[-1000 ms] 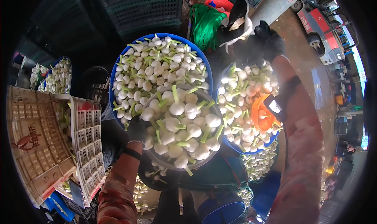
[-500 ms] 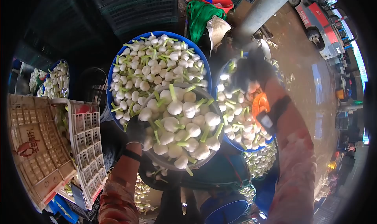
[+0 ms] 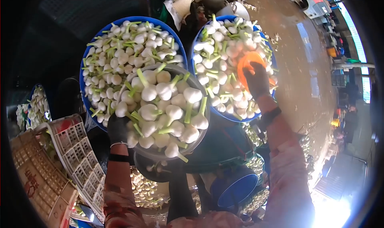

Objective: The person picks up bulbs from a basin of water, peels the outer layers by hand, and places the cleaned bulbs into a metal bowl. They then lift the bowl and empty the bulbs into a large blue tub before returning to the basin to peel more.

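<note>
My left hand, in a dark glove, is closed on the left rim of a grey basin heaped with white garlic bulbs that have short green stems. The basin overlaps the front of a large blue tub full of more garlic. My right hand, also dark-gloved, has its fingers over the edge of an orange plastic basket. That basket lies tilted on the garlic in a second blue tub at the right. Part of its outline is hidden by my hand.
Beige plastic crates stand at the left. An empty-looking blue bucket is low by my legs, near loose garlic on the ground. Wet brown floor stretches right towards a vehicle.
My right hand has come down from the far side of the right tub onto the orange basket. The left hand stays on the basin rim. The whole view has shifted.
</note>
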Tool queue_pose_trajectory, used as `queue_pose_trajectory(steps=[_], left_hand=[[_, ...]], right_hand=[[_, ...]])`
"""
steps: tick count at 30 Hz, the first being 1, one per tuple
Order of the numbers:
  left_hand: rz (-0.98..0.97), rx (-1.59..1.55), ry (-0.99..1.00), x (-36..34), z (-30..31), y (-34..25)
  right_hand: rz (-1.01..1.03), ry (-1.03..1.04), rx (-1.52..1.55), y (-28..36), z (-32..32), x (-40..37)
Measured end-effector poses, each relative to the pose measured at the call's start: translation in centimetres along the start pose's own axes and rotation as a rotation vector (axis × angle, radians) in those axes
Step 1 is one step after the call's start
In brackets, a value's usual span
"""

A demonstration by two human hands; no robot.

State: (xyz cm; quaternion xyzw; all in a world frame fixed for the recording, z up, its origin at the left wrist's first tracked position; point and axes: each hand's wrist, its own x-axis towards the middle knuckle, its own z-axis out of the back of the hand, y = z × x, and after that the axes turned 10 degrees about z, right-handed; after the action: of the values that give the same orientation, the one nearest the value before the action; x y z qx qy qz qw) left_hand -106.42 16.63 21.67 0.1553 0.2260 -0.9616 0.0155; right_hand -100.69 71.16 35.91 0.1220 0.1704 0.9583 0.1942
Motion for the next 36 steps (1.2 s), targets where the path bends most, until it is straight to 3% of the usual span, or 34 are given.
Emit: queue_pose_trajectory(steps=[3, 6, 9, 12, 16, 18, 20, 23, 25, 28, 32, 33, 36], left_hand=[[0.366, -0.531, 0.083, -0.6, 1.8, -2.9], [0.366, -0.630, 0.105, -0.1, 1.0, -1.5], [0.208, -0.460, 0.042, 0.6, 0.0, 0.9], [0.236, -0.384, 0.050, -0.8, 1.9, -1.9], [0.251, -0.355, 0.025, -0.2, 1.4, -1.0], [0.264, -0.352, 0.055, -0.2, 1.7, -1.7], [0.213, -0.338, 0.058, -0.1, 1.6, -1.0], [0.120, -0.269, 0.027, 1.1, -0.5, 2.5], [0.116, -0.166, -0.007, 1.4, -0.6, 2.8], [0.169, -0.294, 0.064, 1.2, 0.1, 1.6], [0.277, -0.399, 0.102, 0.3, 1.2, -1.0], [0.285, -0.400, 0.094, 0.3, 1.3, -1.1], [0.263, -0.411, -0.016, 0.2, 0.5, -1.2]], right_hand=[[-0.026, 0.124, -0.319, -1.9, -0.8, -3.8], [-0.132, 0.301, -0.395, -4.0, -2.6, -4.0], [-0.239, 0.489, -0.425, -6.8, -4.5, -2.7], [-0.237, 0.265, -0.193, -5.5, -3.7, -3.9], [0.152, 0.181, 0.108, -2.8, 1.8, -5.0], [0.011, 0.107, 0.366, -0.2, 6.2, -4.0], [-0.286, 0.021, 0.449, -2.5, 7.9, -1.2], [-0.146, -0.291, 1.048, -2.1, 9.7, 1.1], [-0.266, -0.385, 1.398, 1.2, 11.0, 2.3], [-0.063, -0.259, 0.960, 0.1, 9.8, 3.4], [-0.087, -0.148, 0.651, 3.8, 9.4, 2.9], [0.048, -0.255, 0.729, 4.8, 8.4, 2.9], [-0.030, -0.208, 0.809, 8.7, 7.8, 3.7]])
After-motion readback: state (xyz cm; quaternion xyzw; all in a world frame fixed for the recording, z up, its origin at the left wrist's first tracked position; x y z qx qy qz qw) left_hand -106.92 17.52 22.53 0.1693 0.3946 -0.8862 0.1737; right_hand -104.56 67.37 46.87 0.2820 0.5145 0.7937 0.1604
